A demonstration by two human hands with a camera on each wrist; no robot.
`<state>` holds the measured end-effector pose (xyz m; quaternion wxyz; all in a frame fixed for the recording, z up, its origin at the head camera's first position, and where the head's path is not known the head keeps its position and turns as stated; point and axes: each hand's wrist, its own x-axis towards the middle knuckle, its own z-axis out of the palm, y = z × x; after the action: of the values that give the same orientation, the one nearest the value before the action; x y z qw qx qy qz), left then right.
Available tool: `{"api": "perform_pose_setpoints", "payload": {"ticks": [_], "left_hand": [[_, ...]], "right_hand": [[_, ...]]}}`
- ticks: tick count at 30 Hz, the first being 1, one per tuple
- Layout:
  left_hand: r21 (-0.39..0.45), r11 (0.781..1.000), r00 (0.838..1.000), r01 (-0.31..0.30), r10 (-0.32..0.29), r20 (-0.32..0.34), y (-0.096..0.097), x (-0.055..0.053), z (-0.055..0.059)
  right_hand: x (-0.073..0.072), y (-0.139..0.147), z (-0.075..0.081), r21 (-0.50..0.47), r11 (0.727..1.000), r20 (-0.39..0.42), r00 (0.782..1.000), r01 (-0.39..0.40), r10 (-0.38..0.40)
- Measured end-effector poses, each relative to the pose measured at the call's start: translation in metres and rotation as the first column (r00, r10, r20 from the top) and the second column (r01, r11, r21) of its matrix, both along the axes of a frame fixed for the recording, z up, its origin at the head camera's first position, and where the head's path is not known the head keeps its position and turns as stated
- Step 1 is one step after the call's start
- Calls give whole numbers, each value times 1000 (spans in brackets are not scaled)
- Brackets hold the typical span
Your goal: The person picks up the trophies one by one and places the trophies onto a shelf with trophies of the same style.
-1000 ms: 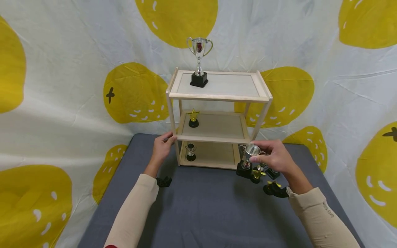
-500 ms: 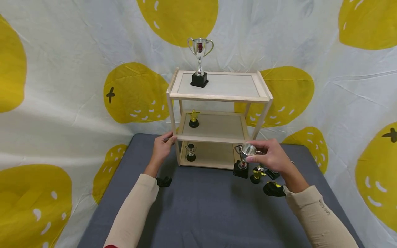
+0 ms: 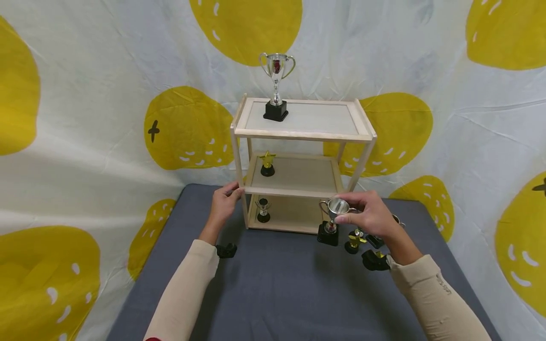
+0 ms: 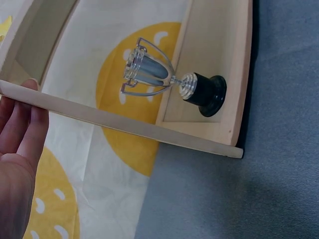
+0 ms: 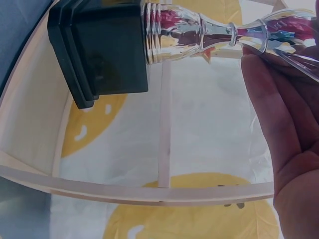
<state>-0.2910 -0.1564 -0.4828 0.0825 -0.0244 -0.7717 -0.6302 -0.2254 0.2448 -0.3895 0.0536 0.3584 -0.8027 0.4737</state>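
Observation:
My right hand (image 3: 370, 214) grips a silver trophy cup (image 3: 338, 207) by its bowl, upright, in front of the right end of the wooden shelf's bottom tier. In the right wrist view, the trophy's square black base (image 5: 102, 47) and shiny stem show large, with the fingers (image 5: 274, 114) along the bowl. My left hand (image 3: 223, 201) holds the wooden shelf (image 3: 298, 192) by its left front post at middle-tier height. The left wrist view shows fingers (image 4: 32, 134) at that post (image 4: 119, 119), near a small silver trophy (image 4: 149, 69) on the bottom tier.
A tall silver trophy (image 3: 276, 87) stands on the top tier's left. A gold star trophy (image 3: 267, 163) is on the middle tier's left. Several small trophies, one with a gold star (image 3: 355, 241), stand on the grey cloth (image 3: 273, 284) right of the shelf. A lemon-print curtain (image 3: 106, 94) hangs behind.
My right hand has moved a little left with the silver trophy cup, towards the shelf. My left hand has stayed on the post.

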Motion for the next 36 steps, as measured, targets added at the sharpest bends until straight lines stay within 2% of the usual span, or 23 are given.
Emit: {"api": "perform_pose_setpoints", "payload": {"ticks": [6, 16, 23, 32, 36], "left_hand": [[10, 1000, 1000, 6, -6, -7, 1, -1, 0], [-20, 1000, 1000, -3, 3, -2, 2, -1, 0], [11, 1000, 1000, -5, 5, -8, 3, -1, -1], [13, 1000, 1000, -3, 3, -14, 2, -2, -1], [23, 1000, 1000, 1, 0, -19, 1, -2, -1]], "right_hand": [[0, -2, 1, 25, 1000, -3, 1000, 4, -4], [1, -7, 2, -10, 999, -2, 999, -42, 42], [1, -12, 4, 8, 1000, 39, 999, -15, 14], [-2, -17, 5, -21, 998, -7, 998, -56, 56], [-2, -21, 6, -10, 999, 3, 999, -50, 50]]}}
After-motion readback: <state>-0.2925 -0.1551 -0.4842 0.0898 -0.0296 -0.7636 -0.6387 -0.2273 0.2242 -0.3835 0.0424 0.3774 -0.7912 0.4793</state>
